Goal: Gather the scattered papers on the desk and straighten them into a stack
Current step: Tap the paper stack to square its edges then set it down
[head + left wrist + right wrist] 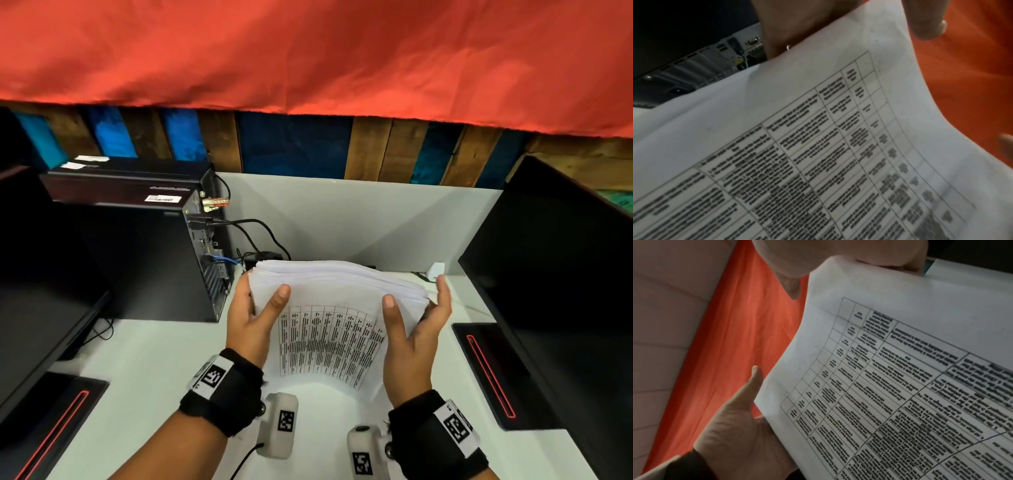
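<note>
A stack of papers [334, 308] is held upright above the white desk [154, 370], near its back edge, with the sheets bowed toward the camera. A printed table of dense text is shown on the front sheet [818, 154], which fills most of both wrist views [900, 386]. The top edges of the sheets are fanned slightly and are not flush.

The left side of the stack is gripped by the left hand [251, 325], with the thumb laid across the front sheet and the fingers hidden behind the paper. The right side is met by the right hand [416, 329]: its thumb is pressed on the front sheet, while the fingers are spread nearly straight beside the right edge. Whether those fingers are closed on the stack cannot be told.

A black band with a printed marker is worn on each wrist. A black computer tower [144, 246] with cables at its rear is stood to the left of the papers, and dark monitors [555, 274] are placed at both sides of the desk. A red cloth [308, 51] is hung above the wooden back wall.
</note>
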Demonstrator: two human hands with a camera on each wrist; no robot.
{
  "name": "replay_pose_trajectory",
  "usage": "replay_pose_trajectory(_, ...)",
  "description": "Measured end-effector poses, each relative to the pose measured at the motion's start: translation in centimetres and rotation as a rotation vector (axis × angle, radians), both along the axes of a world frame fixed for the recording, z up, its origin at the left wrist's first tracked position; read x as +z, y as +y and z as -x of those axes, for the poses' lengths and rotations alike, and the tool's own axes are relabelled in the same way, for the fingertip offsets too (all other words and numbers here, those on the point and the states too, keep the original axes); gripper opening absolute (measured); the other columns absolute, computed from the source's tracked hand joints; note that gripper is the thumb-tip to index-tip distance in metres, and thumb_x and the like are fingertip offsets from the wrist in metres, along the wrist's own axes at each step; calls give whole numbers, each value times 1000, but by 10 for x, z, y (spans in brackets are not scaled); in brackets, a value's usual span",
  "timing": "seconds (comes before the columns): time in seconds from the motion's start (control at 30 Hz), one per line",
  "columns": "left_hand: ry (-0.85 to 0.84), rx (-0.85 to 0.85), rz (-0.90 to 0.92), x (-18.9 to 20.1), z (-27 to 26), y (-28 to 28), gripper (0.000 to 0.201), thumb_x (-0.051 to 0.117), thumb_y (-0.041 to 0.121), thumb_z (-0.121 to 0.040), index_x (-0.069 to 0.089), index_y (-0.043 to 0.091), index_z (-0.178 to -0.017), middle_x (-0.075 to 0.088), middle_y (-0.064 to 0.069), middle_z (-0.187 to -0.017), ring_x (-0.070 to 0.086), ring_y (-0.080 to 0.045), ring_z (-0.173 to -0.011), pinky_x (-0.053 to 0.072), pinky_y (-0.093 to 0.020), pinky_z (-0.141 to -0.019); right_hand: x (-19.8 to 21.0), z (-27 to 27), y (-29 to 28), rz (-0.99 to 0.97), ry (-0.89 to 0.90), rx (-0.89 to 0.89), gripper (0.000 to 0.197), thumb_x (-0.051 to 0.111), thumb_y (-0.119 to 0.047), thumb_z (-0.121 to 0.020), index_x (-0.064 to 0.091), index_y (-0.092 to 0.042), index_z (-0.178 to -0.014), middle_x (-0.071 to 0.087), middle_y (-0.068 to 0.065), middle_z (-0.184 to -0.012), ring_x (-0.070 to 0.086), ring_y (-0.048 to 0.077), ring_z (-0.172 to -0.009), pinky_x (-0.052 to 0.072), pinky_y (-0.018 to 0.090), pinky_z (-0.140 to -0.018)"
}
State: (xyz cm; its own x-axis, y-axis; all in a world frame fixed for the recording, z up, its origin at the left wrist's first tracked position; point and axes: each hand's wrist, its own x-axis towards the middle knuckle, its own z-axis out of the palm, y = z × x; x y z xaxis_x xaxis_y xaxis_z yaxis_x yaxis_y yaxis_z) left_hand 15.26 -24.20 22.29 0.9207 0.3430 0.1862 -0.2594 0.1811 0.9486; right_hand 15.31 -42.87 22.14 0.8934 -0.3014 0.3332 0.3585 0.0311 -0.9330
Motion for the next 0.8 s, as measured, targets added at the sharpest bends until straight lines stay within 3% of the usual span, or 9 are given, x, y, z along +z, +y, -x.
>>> replay_pose_trajectory(0.1,-11,-30,20,0,1,-3,82,79,59,-54,55,15,-119,72,2,-108,68,-12,-102,54,-19,-80,-1,2,1,45,12,42,81,63,-51,-73,28,-30,-144,44,-32,-134,42,-4,-131,37,22,-110)
replay_pose_trajectory(0.23,-46,21,24,4,-2,0,84,75,64,-57,54,8,-117,68,-8,-108,67,-20,-100,55,-24,-80,5,0,-3,1,2,-4,78,64,-48,-74,29,-35,-142,55,-1,-129,56,9,-119,44,35,-107)
replay_pose_trajectory(0.37,-51,68,-67,12,-3,-8,58,70,53,-68,59,13,-108,67,-9,-106,66,-20,-97,54,-32,-83,10,6,3,271,-98,-36,73,63,-48,-76,33,-35,-141,43,-5,-133,43,2,-128,34,10,-103)
replay_pose_trajectory(0.43,-44,162,-30,19,-6,-10,43,71,44,-74,61,12,-100,67,-2,-96,65,-8,-87,52,-22,-77,7,4,4,341,-102,-76,55,62,-45,-80,46,-37,-132,37,-4,-134,38,-4,-127,29,-1,-98)
replay_pose_trajectory(0.5,0,236,0,23,-9,-10,28,68,34,-81,62,10,-94,65,5,-88,63,5,-76,48,-11,-68,4,2,3,323,-40,-69,44,62,-42,-83,51,-42,-126,36,-2,-131,38,-3,-128,28,-3,-96)
replay_pose_trajectory(0.6,68,282,-42,25,-12,-9,4,60,15,-87,63,13,-88,65,9,-88,61,3,-84,44,-18,-81,2,4,2,378,-60,-87,38,62,-42,-83,56,-37,-120,39,-3,-126,42,0,-125,31,0,-97)
replay_pose_trajectory(0.67,76,281,-19,25,-13,-8,12,52,10,-89,64,13,-90,65,7,-91,62,3,-85,43,-18,-83,1,4,3,382,-56,-75,34,62,-39,-83,59,-35,-117,39,-1,-126,40,-6,-124,30,-2,-95)
replay_pose_trajectory(0.73,65,240,31,26,-12,-7,19,47,10,-93,64,7,-99,68,1,-95,64,8,-79,47,-8,-72,1,4,3,366,-49,-67,33,63,-36,-83,58,-34,-116,40,2,-126,38,-8,-124,28,-3,-94)
replay_pose_trajectory(0.8,67,195,61,25,-10,-8,27,43,20,-96,64,7,-107,71,-6,-104,68,-3,-91,50,-11,-73,2,5,2,354,-63,-94,35,64,-40,-81,56,-35,-115,41,3,-127,40,-5,-124,29,-1,-95)
